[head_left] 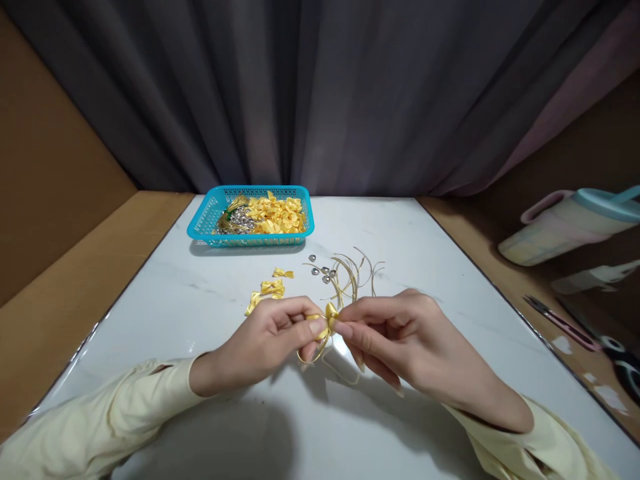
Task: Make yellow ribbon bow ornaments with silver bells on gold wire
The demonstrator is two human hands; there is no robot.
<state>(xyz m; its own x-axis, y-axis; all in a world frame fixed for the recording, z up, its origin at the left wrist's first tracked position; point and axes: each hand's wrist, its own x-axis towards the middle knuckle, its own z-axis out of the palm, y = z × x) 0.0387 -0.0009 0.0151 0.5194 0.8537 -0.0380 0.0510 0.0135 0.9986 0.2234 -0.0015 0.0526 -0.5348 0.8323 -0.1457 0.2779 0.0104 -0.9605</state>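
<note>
pale yellow sleeves (120, 413) nearest, cut off at bottom edge. left hand (265, 337) and right hand (415, 340) both closed in a pinch on one yellow bow (331, 312), near-center above the white table (225, 440); fingers cover much of it, knot hard to make out. thin gold cord (323, 350) loops below bow, part hidden by fingers. white object (340, 357) under hands mostly covered, can't tell what. loose bows (273, 288) far-left of hands, nearest partly behind left hand. silver bells (326, 271) and cut cords (355, 270) farther, near cord ends hidden. blue basket (250, 242) far left, bottom contents buried. tumbler (555, 233) far right, straw cut off.
</note>
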